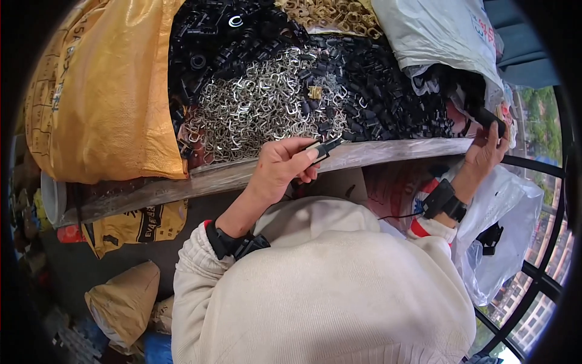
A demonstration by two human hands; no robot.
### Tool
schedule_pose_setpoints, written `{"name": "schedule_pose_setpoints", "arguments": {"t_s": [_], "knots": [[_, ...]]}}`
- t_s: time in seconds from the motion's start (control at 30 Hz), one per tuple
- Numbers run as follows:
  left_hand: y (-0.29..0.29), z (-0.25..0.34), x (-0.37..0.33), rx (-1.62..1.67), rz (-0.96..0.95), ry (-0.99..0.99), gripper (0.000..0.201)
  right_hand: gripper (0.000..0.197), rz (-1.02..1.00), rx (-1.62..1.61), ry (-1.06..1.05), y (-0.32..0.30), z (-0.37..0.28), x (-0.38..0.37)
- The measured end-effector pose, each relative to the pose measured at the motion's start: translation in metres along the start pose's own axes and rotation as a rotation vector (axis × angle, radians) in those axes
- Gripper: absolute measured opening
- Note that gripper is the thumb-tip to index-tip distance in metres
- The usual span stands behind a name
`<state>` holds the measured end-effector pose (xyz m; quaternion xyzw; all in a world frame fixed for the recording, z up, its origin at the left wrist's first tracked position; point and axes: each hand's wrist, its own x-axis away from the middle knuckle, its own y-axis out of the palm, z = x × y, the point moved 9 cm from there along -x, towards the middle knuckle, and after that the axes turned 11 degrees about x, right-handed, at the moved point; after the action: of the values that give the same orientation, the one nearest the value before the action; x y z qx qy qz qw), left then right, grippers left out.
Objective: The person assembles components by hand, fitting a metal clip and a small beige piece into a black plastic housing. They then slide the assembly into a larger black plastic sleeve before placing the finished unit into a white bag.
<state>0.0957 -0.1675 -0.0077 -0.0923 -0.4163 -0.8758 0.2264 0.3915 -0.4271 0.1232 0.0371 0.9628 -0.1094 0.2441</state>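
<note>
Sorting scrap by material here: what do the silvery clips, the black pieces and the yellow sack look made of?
Silvery clips: likely bright metal wire, glinting. Black pieces: probably moulded plastic, dull sheen. Yellow sack: seemingly woven plastic, glossy and creased.

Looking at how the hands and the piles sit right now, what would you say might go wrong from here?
1. The silver clips and black parts are heaped right up to the board edge; a nudge might send some over it.
2. The left hand pinches a small black piece by its fingertips, so it could slip.
3. The right hand grips a black part beside a loose plastic bag, which might snag.
</note>
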Motion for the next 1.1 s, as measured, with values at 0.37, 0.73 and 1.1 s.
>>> {"name": "schedule_pose_setpoints", "arguments": {"t_s": [0.37, 0.73, 1.1], "knots": [[-0.005, 0.007, 0.000, 0.031, -0.001, -0.015, 0.023, 0.038, -1.088, -0.196, 0.481, 0.154, -0.033, 0.180], [-0.008, 0.003, 0.003, 0.089, -0.007, -0.164, 0.021, 0.036, -1.330, -0.046, -0.321, 0.178, -0.103, 0.202], [-0.008, -0.008, 0.004, 0.109, -0.055, -0.264, 0.022, 0.038, -1.364, 0.108, -0.395, 0.179, -0.113, 0.219]]}}
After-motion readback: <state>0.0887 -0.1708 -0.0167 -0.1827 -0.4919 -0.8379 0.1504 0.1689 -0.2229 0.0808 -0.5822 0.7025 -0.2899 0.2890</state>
